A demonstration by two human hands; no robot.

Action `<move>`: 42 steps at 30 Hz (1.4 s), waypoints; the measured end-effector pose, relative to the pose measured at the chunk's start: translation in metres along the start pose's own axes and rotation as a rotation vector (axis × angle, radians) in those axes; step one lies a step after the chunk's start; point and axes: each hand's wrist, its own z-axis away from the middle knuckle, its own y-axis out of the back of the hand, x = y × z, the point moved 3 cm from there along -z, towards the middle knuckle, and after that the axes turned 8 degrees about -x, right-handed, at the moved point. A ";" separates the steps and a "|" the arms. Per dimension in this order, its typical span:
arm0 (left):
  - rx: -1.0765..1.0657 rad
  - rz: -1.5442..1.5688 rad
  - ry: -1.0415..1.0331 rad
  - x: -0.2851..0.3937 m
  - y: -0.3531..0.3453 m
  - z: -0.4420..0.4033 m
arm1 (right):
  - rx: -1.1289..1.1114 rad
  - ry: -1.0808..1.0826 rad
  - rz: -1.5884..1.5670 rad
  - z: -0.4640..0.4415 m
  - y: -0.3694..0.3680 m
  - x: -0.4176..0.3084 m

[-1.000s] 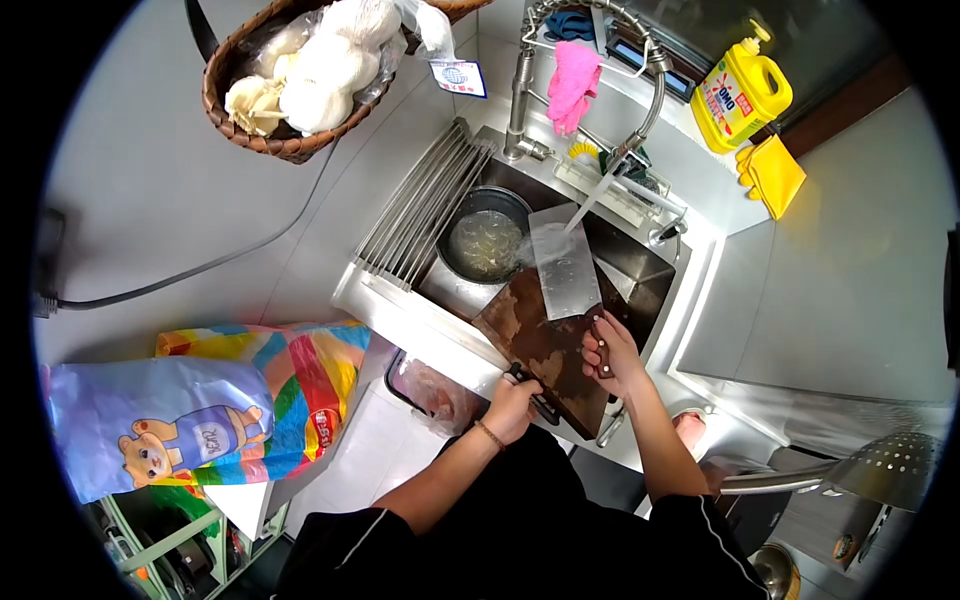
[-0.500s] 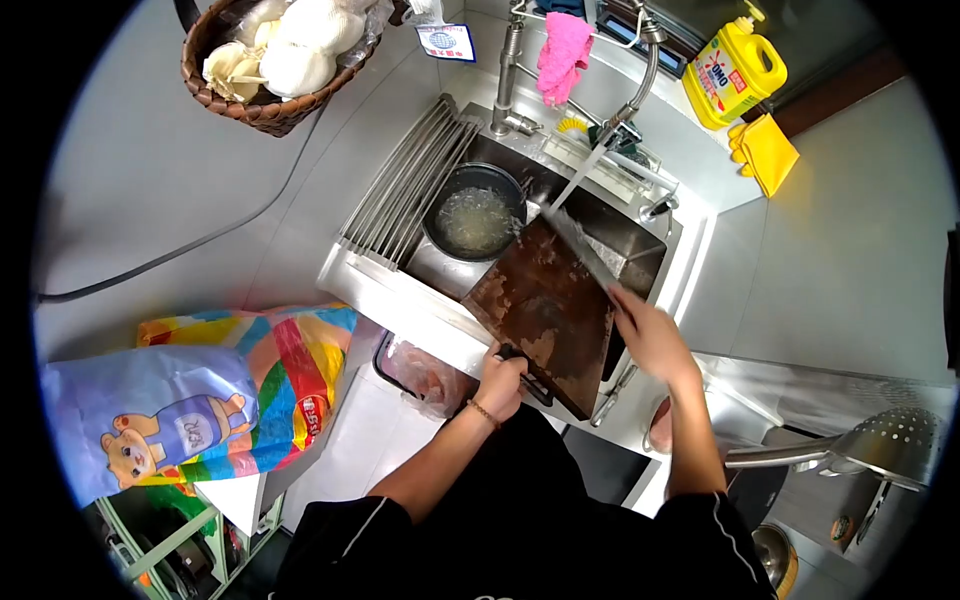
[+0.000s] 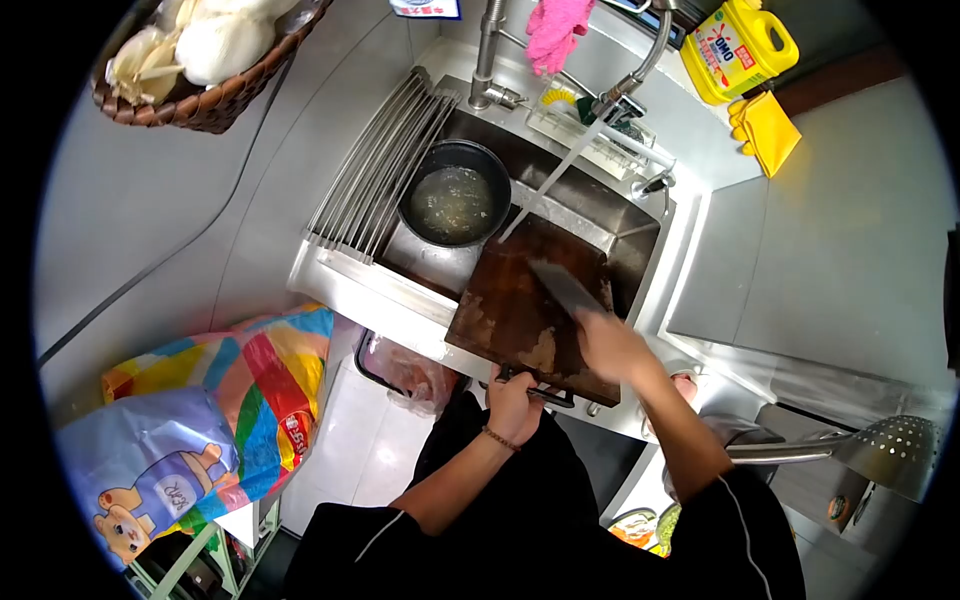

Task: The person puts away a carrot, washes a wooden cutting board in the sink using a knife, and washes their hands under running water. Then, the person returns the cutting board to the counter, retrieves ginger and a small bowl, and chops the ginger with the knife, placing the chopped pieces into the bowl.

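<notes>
Two hands (image 3: pixel 512 403) closed: board handle (image 3: pixel 548 394), cleaver (image 3: pixel 563 286)

My head camera looks forward and steeply down, near my bare left hand (image 3: pixel 513 405) and bare right hand (image 3: pixel 612 345), with the rectangular silver metal sink (image 3: pixel 638 238) beyond.

This is a kitchen: a steel sink (image 3: pixel 425 268) sits mid-frame under a running tap (image 3: pixel 619 106), with a pot (image 3: pixel 455 155) inside and a cutting board (image 3: pixel 500 315) over it. Garlic bulbs (image 3: pixel 225 48) fill a basket (image 3: pixel 205 108) upper left; a perforated skimmer (image 3: pixel 893 455) shows lower right.
</notes>
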 end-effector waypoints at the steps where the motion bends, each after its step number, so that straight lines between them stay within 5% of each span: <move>1: -0.001 -0.011 0.001 0.000 0.002 -0.001 | -0.007 -0.081 0.048 -0.043 -0.001 0.003; 6: -0.024 0.009 0.045 0.005 0.005 -0.002 | -0.056 -0.074 0.110 -0.092 0.020 0.014; 10: -0.018 0.045 0.103 0.018 0.001 -0.001 | -0.185 -0.100 0.101 0.063 0.038 -0.031; 17: 0.037 -0.422 0.025 0.037 -0.022 0.020 | 0.048 -0.161 -0.103 0.124 0.049 -0.008; 19: -0.031 -0.380 -0.007 0.050 -0.025 0.045 | 0.078 -0.203 -0.239 0.156 0.058 -0.009; 22: -0.008 -0.301 0.035 0.084 -0.041 0.088 | 0.243 0.018 -0.251 0.184 0.056 -0.003; 26: -0.122 -0.169 0.037 0.103 -0.029 0.108 | 0.167 -0.066 -0.424 0.186 0.057 -0.025; 33: -0.202 -0.273 -0.142 0.097 0.012 0.106 | 0.285 0.073 -0.336 0.151 0.031 -0.040; 42: -0.151 -0.131 -0.221 0.101 0.018 0.087 | 0.134 0.020 0.269 0.172 0.027 -0.105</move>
